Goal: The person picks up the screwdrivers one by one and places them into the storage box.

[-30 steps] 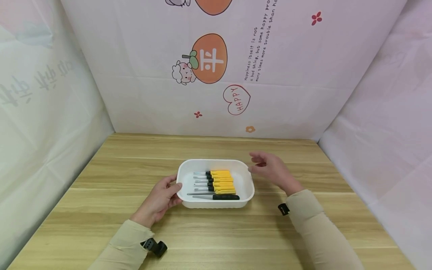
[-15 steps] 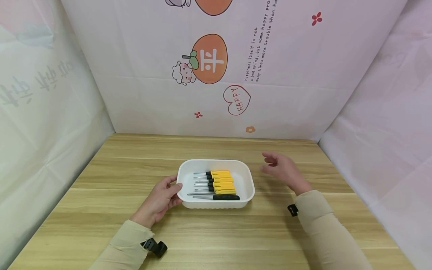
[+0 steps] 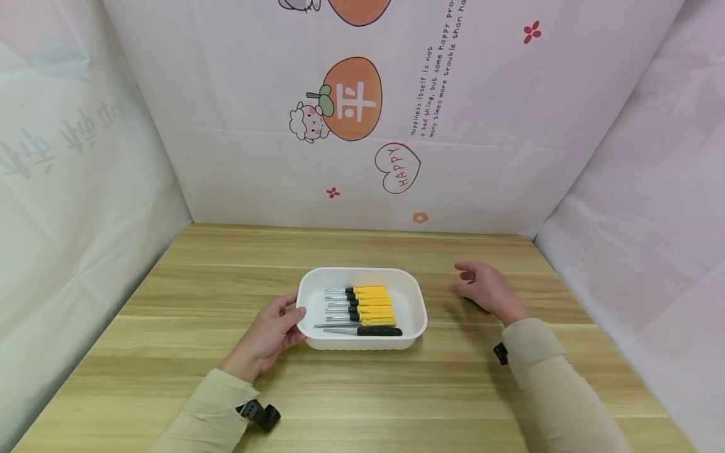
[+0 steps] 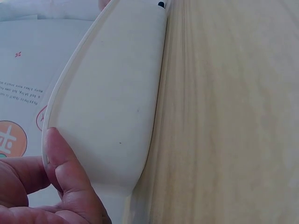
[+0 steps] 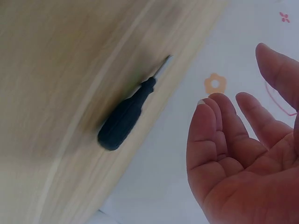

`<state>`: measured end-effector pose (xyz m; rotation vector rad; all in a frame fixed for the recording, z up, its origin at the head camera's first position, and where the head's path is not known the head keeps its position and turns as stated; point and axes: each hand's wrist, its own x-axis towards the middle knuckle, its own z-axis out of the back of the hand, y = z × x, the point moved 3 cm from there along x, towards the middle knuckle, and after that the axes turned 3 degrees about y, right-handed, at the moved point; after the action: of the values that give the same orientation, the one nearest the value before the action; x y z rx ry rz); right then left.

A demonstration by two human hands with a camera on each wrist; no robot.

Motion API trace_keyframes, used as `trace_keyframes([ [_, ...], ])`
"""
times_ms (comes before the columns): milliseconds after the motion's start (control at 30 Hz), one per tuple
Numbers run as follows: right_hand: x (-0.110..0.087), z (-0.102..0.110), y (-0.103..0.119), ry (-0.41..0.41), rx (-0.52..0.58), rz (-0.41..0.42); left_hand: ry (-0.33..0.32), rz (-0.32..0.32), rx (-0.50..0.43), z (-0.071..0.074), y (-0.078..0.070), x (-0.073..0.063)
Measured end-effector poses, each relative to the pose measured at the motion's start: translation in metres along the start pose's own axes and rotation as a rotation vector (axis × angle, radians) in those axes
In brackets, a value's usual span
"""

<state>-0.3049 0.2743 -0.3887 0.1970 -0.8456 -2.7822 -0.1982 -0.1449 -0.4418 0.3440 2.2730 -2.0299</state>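
My left hand [image 3: 269, 333] pinches the left rim of a white plastic tray [image 3: 418, 314], thumb over the rim. In the left wrist view that thumb [image 4: 70, 172] lies against the tray's pale outer wall [image 4: 107, 107]. Several yellow-handled screwdrivers [image 3: 374, 301] lie side by side in the tray, shafts pointing left. Nearest the front, also in the tray, is a black-handled tool [image 3: 379, 331] with a thin shaft. My right hand [image 3: 484, 289] is apart from the tray on the right, fingers loosely bent and empty. The right wrist view shows a black-handled screwdriver [image 5: 124, 116] lying near it.
A wood-grain table [image 3: 362, 390] carries everything. A white printed sheet [image 3: 481, 176] stands along its back edge, with pale sheets on the left [image 3: 96, 207] and right [image 3: 651, 220]. The loose screwdriver cannot be made out in the head view.
My right hand has drawn away from the tray's right end, moving to the right and lower. The left hand, the tray and the tools inside have stayed put.
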Motion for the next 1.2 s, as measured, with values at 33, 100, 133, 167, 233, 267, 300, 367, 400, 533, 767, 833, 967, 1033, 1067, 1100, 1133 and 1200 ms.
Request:
trace_keyframes([
  [33,0.0,0.0,-0.002,0.004,-0.011,-0.003,-0.001,0.001,-0.001,0.0,0.0,0.0],
  [100,0.001,0.0,-0.006,0.013,-0.035,-0.016,-0.002,0.002,0.0,0.0,0.0,0.0],
  [133,0.001,0.0,-0.008,0.018,-0.047,-0.021,-0.002,0.002,0.001,0.0,0.0,0.0],
  [167,0.001,0.0,-0.01,0.023,-0.056,-0.025,-0.001,0.002,0.002,0.0,0.0,0.0],
  [233,0.0,0.0,-0.012,0.037,-0.059,-0.043,0.001,0.0,0.004,0.0,0.0,0.0],
  [267,0.0,0.0,-0.013,0.045,-0.058,-0.052,0.003,0.0,0.005,0.0,0.0,0.0],
  [300,-0.001,0.0,-0.014,0.053,-0.057,-0.059,0.003,-0.001,0.005,0.0,0.0,0.0],
  [367,-0.002,-0.001,-0.016,0.063,-0.061,-0.071,0.004,0.0,0.004,0.0,0.0,-0.001],
  [400,-0.002,-0.001,-0.017,0.067,-0.064,-0.078,0.004,0.001,0.004,0.0,0.0,-0.001],
  [533,-0.003,-0.001,-0.021,0.075,-0.103,-0.089,0.004,0.003,0.004,0.0,0.0,-0.001],
  [767,-0.004,0.0,-0.027,0.105,-0.122,-0.121,0.005,0.004,0.003,0.0,0.0,-0.001],
  [833,-0.005,0.0,-0.028,0.111,-0.127,-0.122,0.007,0.004,0.001,0.0,0.0,0.0],
  [967,-0.005,0.0,-0.03,0.119,-0.143,-0.112,0.01,0.002,-0.001,0.001,0.001,0.0],
  [1033,-0.004,0.0,-0.031,0.122,-0.148,-0.114,0.011,0.001,-0.002,0.001,0.001,0.0],
  [1067,-0.004,0.0,-0.032,0.122,-0.15,-0.115,0.011,0.0,-0.004,0.001,0.001,0.0],
  [1100,-0.004,0.001,-0.032,0.125,-0.152,-0.113,0.011,-0.001,-0.004,0.001,0.001,0.0],
  [1133,-0.004,0.001,-0.033,0.125,-0.151,-0.116,0.011,-0.001,-0.005,0.001,0.001,0.001],
  [1200,-0.003,0.001,-0.034,0.125,-0.153,-0.119,0.01,-0.002,-0.006,0.001,0.001,0.001],
])
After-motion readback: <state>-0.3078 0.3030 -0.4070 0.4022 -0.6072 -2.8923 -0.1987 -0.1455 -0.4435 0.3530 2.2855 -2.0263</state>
